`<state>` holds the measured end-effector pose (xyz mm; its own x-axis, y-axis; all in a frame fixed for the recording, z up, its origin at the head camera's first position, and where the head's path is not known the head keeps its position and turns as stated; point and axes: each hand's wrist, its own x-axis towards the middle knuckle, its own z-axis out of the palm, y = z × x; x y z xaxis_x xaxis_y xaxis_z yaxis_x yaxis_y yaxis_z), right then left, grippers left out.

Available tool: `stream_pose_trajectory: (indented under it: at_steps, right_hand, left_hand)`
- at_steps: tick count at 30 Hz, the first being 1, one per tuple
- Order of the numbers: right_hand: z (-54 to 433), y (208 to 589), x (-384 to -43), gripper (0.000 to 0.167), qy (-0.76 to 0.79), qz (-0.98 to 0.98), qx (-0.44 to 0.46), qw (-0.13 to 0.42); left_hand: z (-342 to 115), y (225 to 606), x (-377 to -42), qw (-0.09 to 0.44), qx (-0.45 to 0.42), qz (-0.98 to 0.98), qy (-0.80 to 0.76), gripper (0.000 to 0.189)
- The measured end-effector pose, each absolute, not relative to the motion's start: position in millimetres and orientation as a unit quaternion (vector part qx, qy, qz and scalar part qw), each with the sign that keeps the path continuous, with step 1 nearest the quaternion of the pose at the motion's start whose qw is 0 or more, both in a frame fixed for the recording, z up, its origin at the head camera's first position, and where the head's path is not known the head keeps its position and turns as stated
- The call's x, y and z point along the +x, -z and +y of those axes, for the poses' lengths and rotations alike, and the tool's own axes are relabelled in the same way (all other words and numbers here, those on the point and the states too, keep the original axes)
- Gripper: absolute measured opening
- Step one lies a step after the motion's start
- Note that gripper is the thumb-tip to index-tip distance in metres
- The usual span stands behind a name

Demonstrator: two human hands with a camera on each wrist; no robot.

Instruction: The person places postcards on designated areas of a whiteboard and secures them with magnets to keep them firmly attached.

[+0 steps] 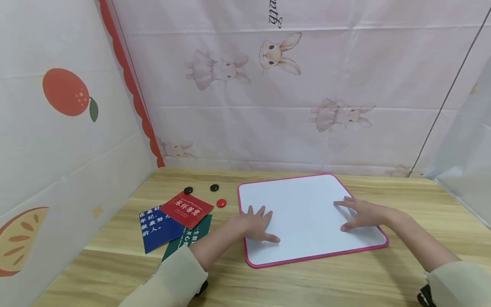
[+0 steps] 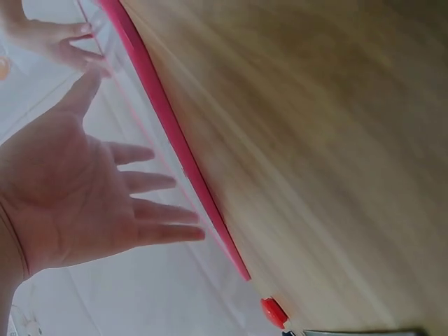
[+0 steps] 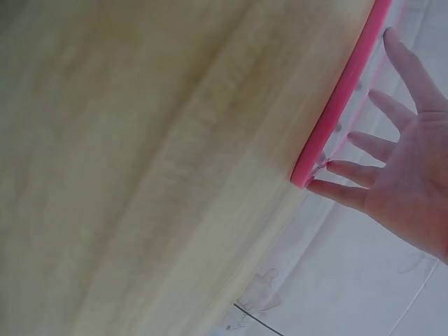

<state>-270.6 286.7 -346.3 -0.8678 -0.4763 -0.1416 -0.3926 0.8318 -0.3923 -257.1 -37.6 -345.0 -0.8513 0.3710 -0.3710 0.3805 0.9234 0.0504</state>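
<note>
A whiteboard with a pink frame lies flat on the wooden table. Over its left part is my left hand, fingers spread and nothing held. My right hand reaches over the right part, also with spread fingers and nothing held. In the left wrist view the left hand shows its palm beside the pink edge. The right wrist view has the right hand with its fingertips close to the board's edge. Whether the fingertips press on the surface I cannot tell.
Left of the board lie a red card, a blue card and a green card, overlapping. Near them are a red round piece and two black ones, one apart, the other at the red card's edge. Printed curtains stand behind.
</note>
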Motion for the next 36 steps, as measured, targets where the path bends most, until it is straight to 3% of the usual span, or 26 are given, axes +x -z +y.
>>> stream_pose_trajectory:
  at_steps: [36]
  right_hand:
    - [280.8,343.4,-266.4,0.077,0.143,0.956,-0.216,0.137]
  left_hand:
    - [-38.7,344.6,-264.6,0.23,0.203,0.952,0.015,0.088]
